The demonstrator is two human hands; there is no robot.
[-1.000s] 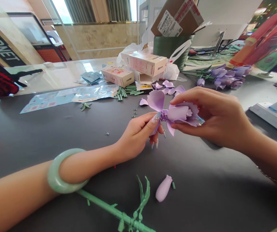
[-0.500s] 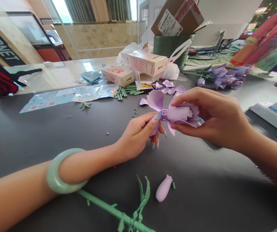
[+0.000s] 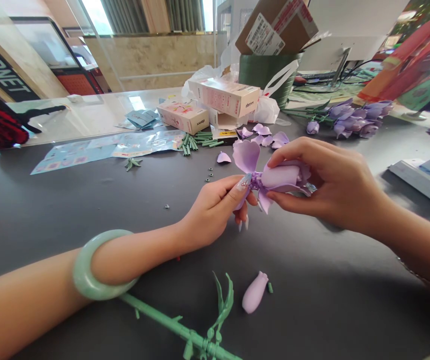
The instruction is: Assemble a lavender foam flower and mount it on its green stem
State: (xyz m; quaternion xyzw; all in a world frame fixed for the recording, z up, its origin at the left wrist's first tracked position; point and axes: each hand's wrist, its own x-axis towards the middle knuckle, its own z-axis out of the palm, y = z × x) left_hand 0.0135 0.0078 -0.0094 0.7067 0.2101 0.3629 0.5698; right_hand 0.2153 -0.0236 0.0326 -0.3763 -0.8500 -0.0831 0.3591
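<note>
Between my hands is a purple plastic flower [image 3: 280, 176], lying sideways above the table with its petals spread around a pale bud centre. My left hand [image 3: 220, 202] pinches the flower's narrow base between thumb and fingers. Around the bud and outer petals, my right hand [image 3: 322, 177] is closed from the right. Below them on the table lie a loose lilac bud [image 3: 255, 294] and a small green peg [image 3: 270, 288]. A green plastic stem [image 3: 170, 325] with leaves rests at the front, partly behind my left forearm.
Loose purple petals [image 3: 263, 135] and green stem pieces [image 3: 189, 144] lie beyond my hands. Farther back are pink boxes [image 3: 224, 97], a green bin [image 3: 265, 75] and finished purple flowers [image 3: 353, 119]. An instruction sheet [image 3: 125, 146] lies left; a white tray-like object [image 3: 421, 182] stands right.
The flower has turned slightly in my hands, so its upper left petal sits a little farther right. Both hands keep their hold in nearly the same place.
</note>
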